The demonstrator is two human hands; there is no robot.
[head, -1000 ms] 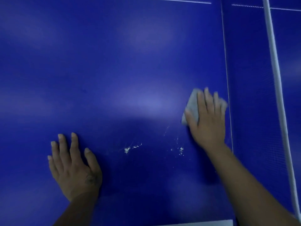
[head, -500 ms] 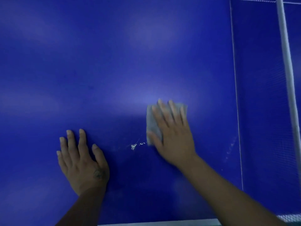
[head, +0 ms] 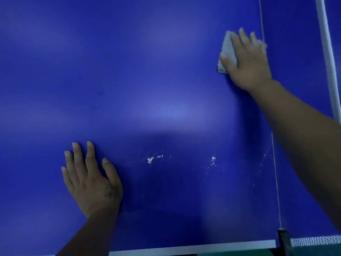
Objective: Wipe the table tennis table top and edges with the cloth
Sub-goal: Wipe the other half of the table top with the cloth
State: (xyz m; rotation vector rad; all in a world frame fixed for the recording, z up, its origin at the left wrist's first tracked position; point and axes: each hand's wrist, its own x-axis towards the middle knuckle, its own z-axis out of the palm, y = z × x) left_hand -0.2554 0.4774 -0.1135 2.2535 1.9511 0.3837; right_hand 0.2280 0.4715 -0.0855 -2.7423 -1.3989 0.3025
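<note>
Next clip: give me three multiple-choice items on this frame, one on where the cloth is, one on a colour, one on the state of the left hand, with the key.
1. Where is the cloth?
A. under the right hand, near the net
B. under the left hand
C. hanging off the near edge

2. What colour is the table top?
A. green
B. blue
C. black

3. What is the left hand doing?
A. gripping the cloth
B. lifted off the table
C. lying flat, fingers spread

Key: 1 A, the cloth lies pressed beneath the right hand, beside the net. 2 B, the table top is blue with a white edge line. 3 C, the left hand rests palm down, holding nothing, left of the white specks.
</note>
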